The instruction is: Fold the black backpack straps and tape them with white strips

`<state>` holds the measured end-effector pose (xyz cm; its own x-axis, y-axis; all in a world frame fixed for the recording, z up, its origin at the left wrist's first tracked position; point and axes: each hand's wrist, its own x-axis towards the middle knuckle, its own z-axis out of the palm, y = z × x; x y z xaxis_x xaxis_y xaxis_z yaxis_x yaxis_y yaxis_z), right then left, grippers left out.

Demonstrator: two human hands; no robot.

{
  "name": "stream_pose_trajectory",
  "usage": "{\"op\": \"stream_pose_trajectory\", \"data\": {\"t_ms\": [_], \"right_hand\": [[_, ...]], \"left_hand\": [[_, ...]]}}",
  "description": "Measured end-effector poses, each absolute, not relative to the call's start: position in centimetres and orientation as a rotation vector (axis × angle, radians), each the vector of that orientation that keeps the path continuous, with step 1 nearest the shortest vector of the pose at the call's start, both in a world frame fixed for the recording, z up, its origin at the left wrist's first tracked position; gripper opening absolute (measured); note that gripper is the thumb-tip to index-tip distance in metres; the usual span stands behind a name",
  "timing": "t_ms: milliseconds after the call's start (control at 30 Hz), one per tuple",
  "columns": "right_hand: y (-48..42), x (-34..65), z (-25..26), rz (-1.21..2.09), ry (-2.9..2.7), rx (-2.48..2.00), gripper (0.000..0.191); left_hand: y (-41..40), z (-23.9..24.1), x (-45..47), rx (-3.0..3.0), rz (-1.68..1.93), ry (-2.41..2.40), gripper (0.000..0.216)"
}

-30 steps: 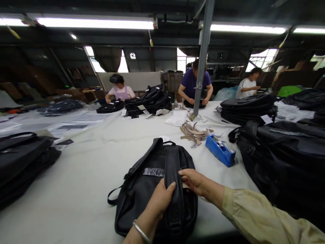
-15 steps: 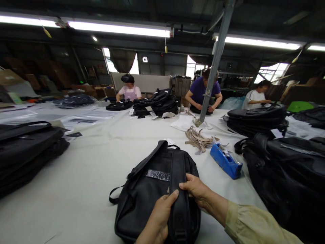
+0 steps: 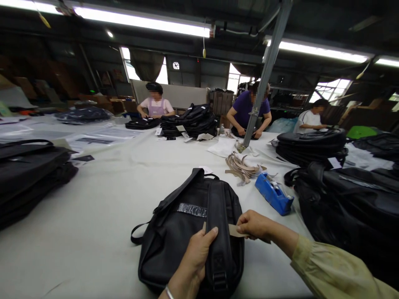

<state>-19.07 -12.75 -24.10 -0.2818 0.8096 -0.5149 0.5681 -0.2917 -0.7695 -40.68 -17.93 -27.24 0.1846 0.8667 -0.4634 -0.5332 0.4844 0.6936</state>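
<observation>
A black backpack [image 3: 183, 232] lies back-up on the pale table [image 3: 102, 199] right in front of me. My left hand [image 3: 195, 253] grips its right shoulder strap [image 3: 218, 220], thumb on top. My right hand [image 3: 254, 226] pinches the end of a tan paper strip [image 3: 234, 230] that runs under that strap and sticks out on both sides. A strip of clear tape [image 3: 190, 209] crosses the backpack's upper panel.
A blue tape dispenser [image 3: 273, 193] and a heap of tan strips [image 3: 243, 168] lie just beyond the backpack. Stacks of black bags stand at the right [image 3: 349, 199], the left [image 3: 28, 174] and far across [image 3: 191, 120]. A metal pole [image 3: 262, 79] rises mid-table. Three people work at the far side.
My right hand has shifted right, off the strap, drawing the tan strip out from under it. The left hand stays on the strap. The view has tilted slightly.
</observation>
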Motion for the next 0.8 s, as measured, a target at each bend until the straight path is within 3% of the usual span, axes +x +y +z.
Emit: {"op": "stream_pose_trajectory", "data": {"t_ms": [133, 333, 567, 800], "right_hand": [[-11.2, -22.2, -24.2, 1.458, -1.829, -1.684, 0.008], [-10.4, -24.6, -21.5, 1.406, -1.874, -1.771, 0.009], [-11.6, -26.0, -17.6, 1.066, -2.315, -1.653, 0.027], [-10.5, -26.5, -18.2, 1.503, -2.192, -1.627, 0.025]], "left_hand": [[-18.0, -27.0, -40.8, 0.31, 0.961, 0.886, 0.026], [-17.7, -27.7, -41.6, 0.513, 1.032, 1.19, 0.024], [-17.2, -26.7, -41.7, 0.641, 0.922, 1.259, 0.021], [-17.4, -27.2, -42.5, 0.621, 0.881, 1.217, 0.026]]}}
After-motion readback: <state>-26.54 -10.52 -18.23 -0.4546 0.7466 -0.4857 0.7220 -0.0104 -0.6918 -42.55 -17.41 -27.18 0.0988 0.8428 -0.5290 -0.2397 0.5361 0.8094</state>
